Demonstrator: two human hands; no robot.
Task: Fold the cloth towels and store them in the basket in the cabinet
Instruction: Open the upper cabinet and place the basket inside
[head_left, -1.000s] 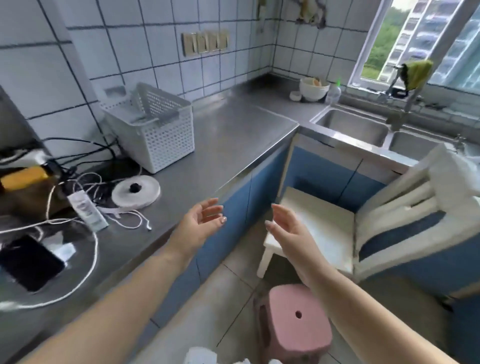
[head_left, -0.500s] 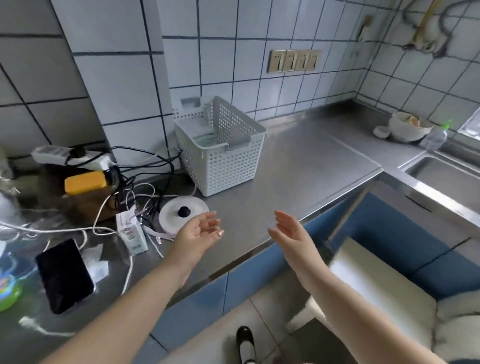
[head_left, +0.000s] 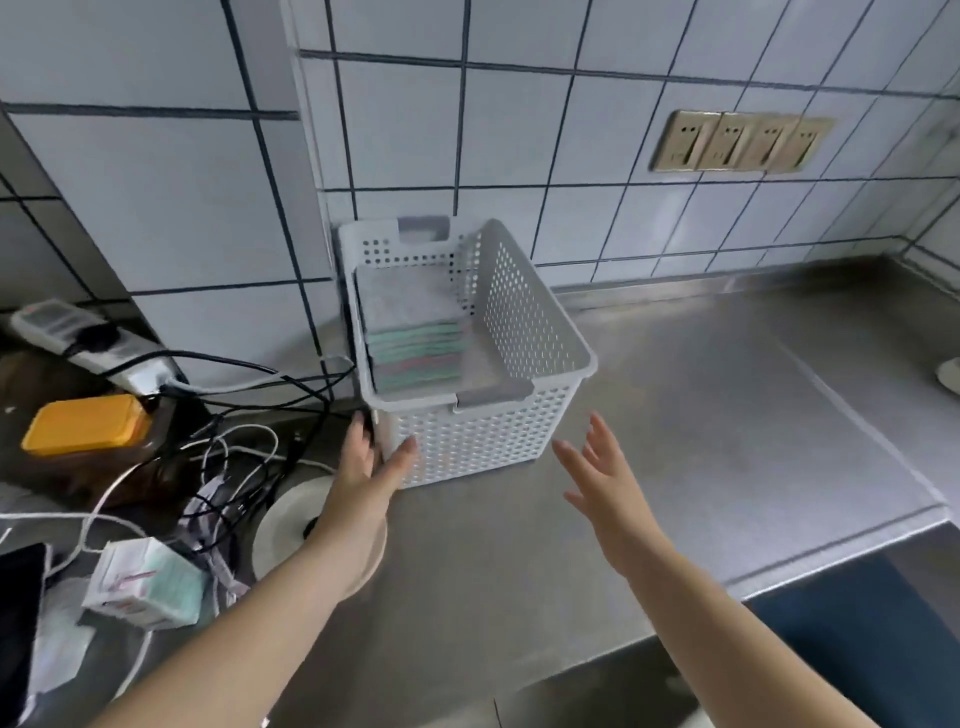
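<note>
Towels (head_left: 410, 332), folded and stacked flat, lie inside the white perforated basket (head_left: 483, 436), pushed to its left side, grey one on top, green and pinkish edges showing below it.

Head view:
- Basket stands upright on the steel counter (head_left: 701, 415), against the tiled wall, just ahead of both hands and between them.
- Left hand (head_left: 363, 478): fingers straight and spread, palm turned inward toward the basket's near left corner. Thumb lies across the front wall, fingertips reach along the left side. Touching or a hair off, cannot tell. Nothing pinched.
- Right hand (head_left: 602, 483): fingers straight and fanned, palm facing left, near the basket's front right corner but apart from it. Holds nothing.
- Both forearms bare, reaching in from the lower edge.
- Left of the left hand: tangle of black and white cables (head_left: 228, 415), a white power strip (head_left: 88, 338) further back by the wall, a yellow-lidded container (head_left: 88, 423).
- Under the left wrist: round white lid (head_left: 285, 525), partly hidden.
- Nearer than the left hand, far left: small white-and-green carton (head_left: 150, 584), dark phone (head_left: 18, 623) at the frame edge.
- Beyond the right hand, high on the wall: row of beige sockets (head_left: 737, 143).
</note>
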